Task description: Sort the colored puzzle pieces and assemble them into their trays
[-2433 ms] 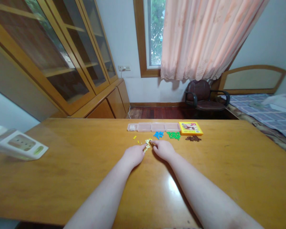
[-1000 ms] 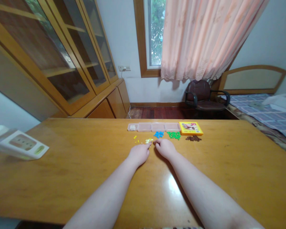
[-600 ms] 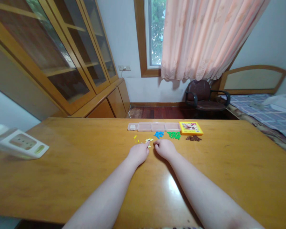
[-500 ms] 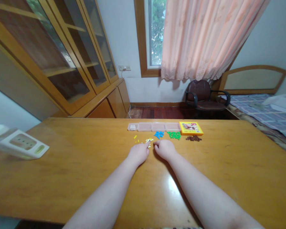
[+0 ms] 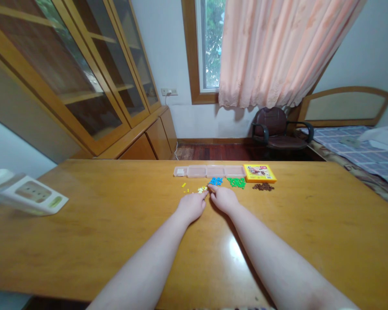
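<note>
A loose heap of small cream and pale yellow pieces (image 5: 201,189) lies on the table at the tips of my hands. My left hand (image 5: 192,207) has its index finger stretched toward the right, with the other fingers curled under. From the other side, my right hand (image 5: 223,199) points its index finger left at the same heap, close to the left fingertip. I see nothing held in either hand. A few yellow pieces (image 5: 183,185) are scattered to the left. Just beyond my right hand are piles of small blue pieces (image 5: 216,181) and green pieces (image 5: 236,183).
Behind the piles stands a clear plastic compartment box (image 5: 197,172), beside a yellow box (image 5: 260,174). Brown pieces (image 5: 263,187) lie in front of the yellow box. A white container (image 5: 35,193) is at the table's left; a chair (image 5: 273,129) stands beyond the far edge.
My left index finger has shifted right. My right fingertip has moved slightly up and away, so both fingertips are now closer together at the right side of the cream heap.
</note>
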`<act>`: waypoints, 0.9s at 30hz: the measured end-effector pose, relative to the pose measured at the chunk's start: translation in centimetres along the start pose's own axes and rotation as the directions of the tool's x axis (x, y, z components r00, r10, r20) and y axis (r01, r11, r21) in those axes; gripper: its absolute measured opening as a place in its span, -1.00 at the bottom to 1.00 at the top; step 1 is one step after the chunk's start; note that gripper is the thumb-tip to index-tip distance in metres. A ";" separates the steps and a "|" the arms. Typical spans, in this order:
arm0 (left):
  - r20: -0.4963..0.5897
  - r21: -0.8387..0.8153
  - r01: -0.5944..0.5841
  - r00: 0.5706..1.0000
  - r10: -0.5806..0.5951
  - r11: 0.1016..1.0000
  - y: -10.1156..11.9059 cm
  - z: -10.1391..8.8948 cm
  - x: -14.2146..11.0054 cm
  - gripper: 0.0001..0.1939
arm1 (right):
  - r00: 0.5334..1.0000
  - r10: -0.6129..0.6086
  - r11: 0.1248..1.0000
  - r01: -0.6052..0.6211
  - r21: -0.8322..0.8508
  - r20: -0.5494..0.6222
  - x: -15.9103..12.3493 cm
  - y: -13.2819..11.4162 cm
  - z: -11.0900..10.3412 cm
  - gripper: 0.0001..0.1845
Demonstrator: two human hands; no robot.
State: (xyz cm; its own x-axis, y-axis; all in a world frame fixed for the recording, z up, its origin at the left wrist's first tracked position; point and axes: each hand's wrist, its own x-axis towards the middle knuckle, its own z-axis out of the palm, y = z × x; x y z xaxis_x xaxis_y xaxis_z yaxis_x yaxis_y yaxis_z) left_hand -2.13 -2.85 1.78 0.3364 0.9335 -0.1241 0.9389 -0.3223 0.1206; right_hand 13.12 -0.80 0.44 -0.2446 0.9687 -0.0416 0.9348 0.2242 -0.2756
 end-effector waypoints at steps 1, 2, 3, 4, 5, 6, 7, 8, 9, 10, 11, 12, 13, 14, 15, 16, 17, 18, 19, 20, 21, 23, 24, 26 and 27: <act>-0.017 0.004 0.032 0.999 -0.032 0.999 -0.2 0.0 0.1 -0.54 | 1.000 0.002 1.000 -0.001 0.008 -0.006 0.0 0.0 0.0 -0.52; -0.031 0.009 0.067 0.997 -0.067 0.998 -0.5 0.0 0.1 -0.53 | 1.000 -0.001 1.000 0.001 0.013 -0.007 0.0 0.0 0.1 -0.52; -0.040 0.016 0.098 0.995 -0.097 0.995 -0.7 0.1 0.2 -0.51 | 1.000 -0.005 1.000 0.005 0.014 -0.004 -0.1 0.0 0.1 -0.52; -0.043 0.023 0.117 0.992 -0.116 0.993 -0.9 0.1 0.2 -0.50 | 1.000 -0.014 1.000 0.014 0.010 0.002 -0.1 -0.1 0.0 -0.52; -0.038 0.031 0.127 0.991 -0.126 0.991 -1.1 0.1 0.3 -0.50 | 1.000 -0.023 1.000 0.023 0.004 0.009 -0.2 -0.1 0.0 -0.52; -0.030 0.037 0.127 0.992 -0.126 0.991 -1.2 0.1 0.4 -0.50 | 0.999 -0.031 1.000 0.031 -0.004 0.020 -0.3 -0.2 -0.1 -0.52; -0.021 0.041 0.122 0.992 -0.121 0.992 -1.3 0.2 0.4 -0.51 | 0.999 -0.036 0.999 0.037 -0.011 0.029 -0.3 -0.2 -0.2 -0.52; -0.016 0.041 0.117 0.993 -0.116 0.992 -1.4 0.3 0.5 -0.52 | 0.998 -0.041 0.999 0.042 -0.017 0.037 -0.4 -0.3 -0.2 -0.52; -0.015 0.037 0.113 0.994 -0.112 0.993 -1.4 0.3 0.5 -0.53 | 0.998 -0.044 0.999 0.045 -0.022 0.043 -0.4 -0.3 -0.3 -0.53; -0.017 0.029 0.108 0.994 -0.108 0.994 -1.4 0.4 0.6 -0.54 | 0.998 -0.048 0.998 0.050 -0.025 0.046 -0.4 -0.3 -0.3 -0.53; -0.024 0.020 0.105 0.994 -0.104 0.994 -1.5 0.5 0.6 -0.55 | 0.998 -0.052 0.998 0.053 -0.026 0.042 -0.4 -0.3 -0.3 -0.53; -0.034 0.009 0.102 0.994 -0.101 0.995 -1.5 0.6 0.6 -0.56 | 0.998 -0.055 0.998 0.056 -0.025 0.034 -0.3 -0.2 -0.3 -0.54; -0.044 -0.001 0.099 0.994 -0.099 0.995 -1.5 0.7 0.6 -0.57 | 0.998 -0.054 0.998 0.054 -0.022 0.022 -0.3 -0.2 -0.2 -0.55; -0.056 -0.010 0.096 0.994 -0.096 0.995 -1.6 0.7 0.6 -0.58 | 0.999 -0.050 0.999 0.050 -0.016 0.009 -0.3 -0.1 -0.1 -0.55; -0.065 -0.018 0.092 0.994 -0.093 0.996 -1.6 0.8 0.6 -0.59 | 0.999 -0.045 0.999 0.045 -0.007 -0.005 -0.2 -0.1 0.0 -0.56; -0.070 -0.024 0.089 0.993 -0.090 0.996 -1.7 0.8 0.6 -0.59 | 0.999 -0.040 0.999 0.040 0.003 -0.017 -0.2 0.0 0.1 -0.56; -0.069 -0.025 0.088 0.994 -0.089 0.996 -1.7 0.9 0.6 -0.58 | 0.999 -0.035 0.999 0.035 0.012 -0.024 -0.2 0.0 0.2 -0.57; -0.061 -0.023 0.087 0.994 -0.089 0.996 -1.7 0.9 0.6 -0.57 | 0.999 -0.033 0.999 0.034 0.020 -0.027 -0.2 0.0 0.2 -0.57; -0.050 -0.018 0.089 0.995 -0.090 0.996 -1.7 0.9 0.6 -0.56 | 0.999 -0.035 0.999 0.036 0.026 -0.027 -0.2 0.0 0.2 -0.58; -0.038 -0.012 0.091 0.995 -0.092 0.996 -1.7 0.9 0.6 -0.55 | 0.999 -0.040 0.999 0.041 0.031 -0.024 -0.2 0.0 0.2 -0.59; -0.027 -0.006 0.094 0.995 -0.094 0.996 -1.6 0.9 0.6 -0.55 | 0.999 -0.046 0.998 0.047 0.033 -0.021 -0.3 0.0 0.2 -0.60; -0.018 0.000 0.095 0.995 -0.095 0.995 -1.5 0.8 0.6 -0.57 | 0.998 -0.059 0.998 0.060 0.036 -0.017 -0.3 0.0 0.1 -0.60; -0.019 0.001 0.094 0.995 -0.094 0.996 -1.5 0.7 0.5 -0.58 | 0.998 -0.061 0.997 0.062 0.036 -0.015 -0.4 -0.1 0.1 -0.60; -0.022 0.004 0.096 0.995 -0.096 0.995 -1.4 0.5 0.4 -0.59 | 0.998 -0.055 0.998 0.056 0.037 -0.010 -0.4 -0.1 0.0 -0.59; -0.023 0.006 0.101 0.995 -0.100 0.995 -1.4 0.4 0.3 -0.59 | 0.999 -0.050 0.998 0.050 0.038 -0.007 -0.4 -0.1 -0.1 -0.59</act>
State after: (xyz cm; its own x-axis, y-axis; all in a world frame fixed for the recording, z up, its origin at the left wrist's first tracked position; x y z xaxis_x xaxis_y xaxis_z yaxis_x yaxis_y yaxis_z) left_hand -3.28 -2.22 1.15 0.2386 0.9646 -0.1126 0.9684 -0.2277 0.1013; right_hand 13.15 -1.23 0.56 -0.2894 0.9570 -0.0209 0.9108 0.2686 -0.3134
